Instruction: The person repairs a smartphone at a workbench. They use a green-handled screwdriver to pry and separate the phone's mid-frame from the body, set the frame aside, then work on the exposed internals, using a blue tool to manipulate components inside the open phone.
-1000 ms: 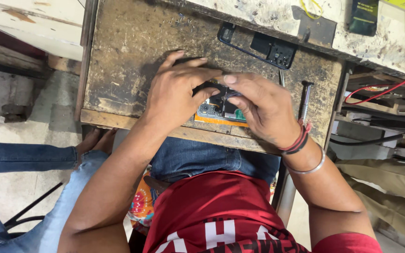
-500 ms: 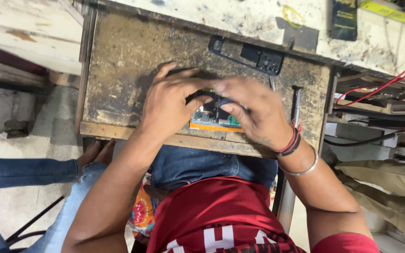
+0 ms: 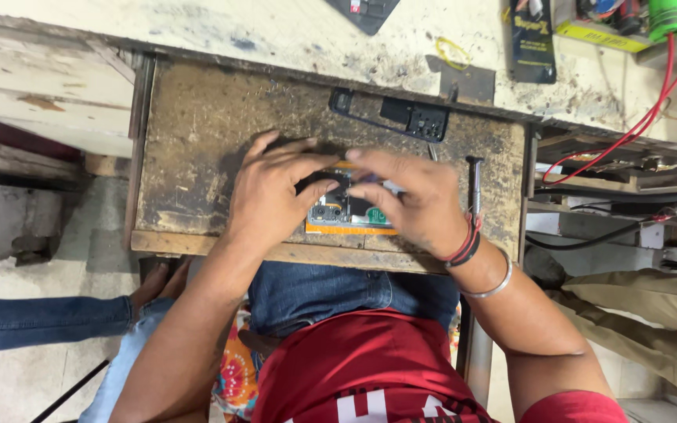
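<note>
An opened phone (image 3: 346,211) with an orange rim and bare dark insides lies on a worn wooden pull-out board (image 3: 197,149). My left hand (image 3: 272,196) rests over its left end, fingers spread and pressing down on it. From the right, my right hand (image 3: 409,200) covers the other end, with its fingertips on the phone's middle. Whether the right fingers pinch a small tool or part is hidden. A red thread and a metal bangle ring my right wrist.
A black phone frame piece (image 3: 397,115) lies at the board's far edge. A screwdriver (image 3: 475,184) rests by my right wrist. Beyond is a stained white bench (image 3: 291,35) with a dark pack, red wires (image 3: 652,110) and tools. Another person's jeans and foot (image 3: 158,286) are at left.
The view has tilted so the bench top now shows more. Both hands stay on the phone; my right fingers have shifted slightly across its middle.
</note>
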